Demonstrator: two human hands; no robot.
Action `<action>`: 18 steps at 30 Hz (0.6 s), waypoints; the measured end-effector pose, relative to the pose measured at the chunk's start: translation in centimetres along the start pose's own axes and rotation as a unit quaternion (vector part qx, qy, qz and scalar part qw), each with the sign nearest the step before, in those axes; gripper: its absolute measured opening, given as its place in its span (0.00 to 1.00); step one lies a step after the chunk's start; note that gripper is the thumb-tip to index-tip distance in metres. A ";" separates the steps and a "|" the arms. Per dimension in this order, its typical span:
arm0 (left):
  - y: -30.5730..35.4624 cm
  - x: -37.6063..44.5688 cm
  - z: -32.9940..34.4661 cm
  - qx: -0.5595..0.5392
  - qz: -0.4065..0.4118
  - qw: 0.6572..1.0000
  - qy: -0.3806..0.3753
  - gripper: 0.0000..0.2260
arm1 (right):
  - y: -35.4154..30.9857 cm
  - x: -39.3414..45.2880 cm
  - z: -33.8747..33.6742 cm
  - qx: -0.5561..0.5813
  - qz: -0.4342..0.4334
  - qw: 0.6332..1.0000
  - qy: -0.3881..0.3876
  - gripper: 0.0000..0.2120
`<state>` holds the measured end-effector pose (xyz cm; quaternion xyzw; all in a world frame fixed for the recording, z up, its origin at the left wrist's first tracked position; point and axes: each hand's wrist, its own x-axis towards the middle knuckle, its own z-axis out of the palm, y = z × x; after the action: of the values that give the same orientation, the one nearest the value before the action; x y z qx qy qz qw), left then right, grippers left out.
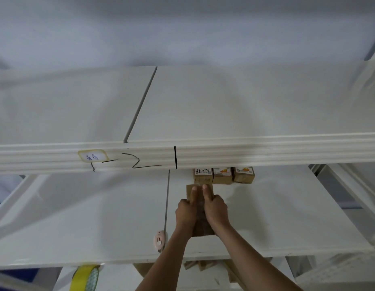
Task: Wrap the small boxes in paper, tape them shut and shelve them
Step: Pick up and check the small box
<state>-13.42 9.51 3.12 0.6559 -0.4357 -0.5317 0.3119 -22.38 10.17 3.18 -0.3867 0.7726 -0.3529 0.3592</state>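
Nearest to us, below the front edge of the shelf (266, 217), a roll of yellow tape (86, 277) shows at the lower left, and some brown paper pieces (200, 265) lie underneath, partly hidden by our forearms.

On the shelf itself, just beside the seam between its two boards and near the front edge, lies a small pink cutter (160, 241).

Our two hands meet over a paper-wrapped box (200, 219) that stands on the shelf to the right of that seam. The left hand (185, 211) grips the box's left side with curled fingers, its thumb stretched forward along the top. The right hand (216, 208) grips the right side the same way, thumb laid forward beside the other. A brown paper flap (198, 191) reaches past both thumb tips.

Further back, three small boxes (223, 175) with printed labels stand in a row, side by side, under the upper shelf rail (266, 152). The nearest of them is just beyond the flap.

That rail carries a handwritten label (93, 157) and black marker lines (175, 157).
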 end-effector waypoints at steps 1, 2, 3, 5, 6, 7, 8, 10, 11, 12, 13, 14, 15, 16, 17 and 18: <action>-0.1 0.3 0.0 0.001 -0.016 1.000 -0.011 0.33 | 0.2 0.0 0.0 0.022 0.018 1.000 -0.004 0.31; -0.3 0.5 0.0 0.023 -0.024 0.999 -0.006 0.33 | 0.3 -0.1 0.0 0.045 0.042 0.998 -0.008 0.31; -0.4 0.8 -0.1 0.058 -0.007 0.998 0.015 0.31 | 0.4 0.0 -0.1 0.066 0.067 0.995 -0.010 0.32; -0.4 0.6 -0.4 0.099 0.069 0.988 0.097 0.20 | 0.3 0.2 -0.2 0.083 0.096 0.992 -0.003 0.34; -0.2 0.2 -0.6 0.106 0.109 0.980 0.129 0.17 | 0.2 0.2 -0.3 0.092 0.102 0.990 0.004 0.34; -0.1 0.0 -0.6 0.113 0.140 0.974 0.137 0.15 | 0.0 0.2 -0.4 0.105 0.102 0.989 0.012 0.34; 0.2 -0.3 -0.5 0.115 0.156 0.974 0.119 0.14 | -0.2 0.3 -0.6 0.117 0.097 0.988 0.019 0.34; 0.7 -0.8 0.0 0.088 0.141 0.985 0.048 0.11 | -0.8 0.3 -0.7 0.130 0.083 0.988 0.029 0.32; 0.9 -0.9 0.1 0.055 0.120 0.991 0.006 0.10 | -1.2 0.3 -0.7 0.119 0.077 0.989 0.034 0.31; 1.0 -1.0 0.1 0.023 0.099 0.995 -0.024 0.11 | -1.4 0.3 -0.6 0.090 0.062 0.993 0.042 0.29; 0.9 -0.8 -0.1 0.011 0.095 0.995 -0.038 0.14 | -1.7 0.3 -0.7 0.053 0.044 0.996 0.054 0.27; 0.9 -0.6 -0.3 0.015 0.101 0.994 -0.043 0.17 | -1.7 0.5 -0.8 0.030 0.022 0.997 0.073 0.26; 0.8 -0.2 -0.7 0.020 0.112 0.993 -0.045 0.21 | -1.7 0.6 -1.0 0.027 0.010 0.996 0.089 0.26; 0.7 0.0 -1.1 0.025 0.118 0.992 -0.048 0.24 | -1.4 0.9 -1.3 0.040 0.000 0.994 0.102 0.26; 0.5 0.4 -1.6 0.016 0.116 0.992 -0.054 0.27 | -1.2 1.0 -1.6 0.052 0.002 0.993 0.104 0.25; 0.4 0.6 -2.0 -0.010 0.104 0.992 -0.071 0.29 | -0.6 1.5 -1.8 0.057 0.003 0.993 0.106 0.24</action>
<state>-11.50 8.66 3.66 0.5648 -0.5167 -0.5459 0.3406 -24.29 9.11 4.18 -0.3236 0.7864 -0.4339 0.2977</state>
